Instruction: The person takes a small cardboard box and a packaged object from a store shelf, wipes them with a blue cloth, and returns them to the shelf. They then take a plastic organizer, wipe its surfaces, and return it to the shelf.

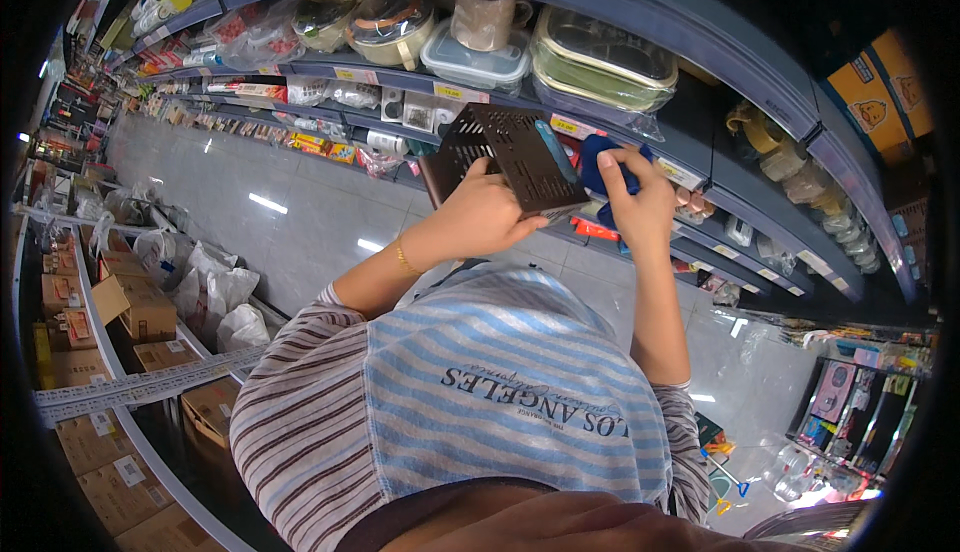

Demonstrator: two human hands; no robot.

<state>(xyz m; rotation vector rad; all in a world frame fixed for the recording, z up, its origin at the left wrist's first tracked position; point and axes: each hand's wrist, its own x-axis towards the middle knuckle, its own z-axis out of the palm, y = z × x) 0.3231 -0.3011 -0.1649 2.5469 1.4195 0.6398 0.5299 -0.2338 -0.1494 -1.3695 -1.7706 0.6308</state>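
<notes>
My left hand (pixel 480 211) grips a dark brown perforated plastic basket (pixel 529 166) by its wall, in front of the shelves. The basket is tilted, and a blue label sticker (pixel 556 148) is on its side. Just to the right, my right hand (pixel 641 192) pinches a dark blue cloth (pixel 600 166) close to the basket's labelled side. Whether the cloth touches the basket is hard to tell. Part of the cloth hangs below my fingers.
Stacked lidded food containers (pixel 604 64), a wrapped mug (pixel 484 21) and lidded pots (pixel 390 27) fill the shelf ahead. Price tags line the shelf edge (pixel 405 81). Cardboard boxes (pixel 142 304) and white plastic bags (pixel 214 282) sit on a rack at left. Grey tiles cover the floor (pixel 315 192).
</notes>
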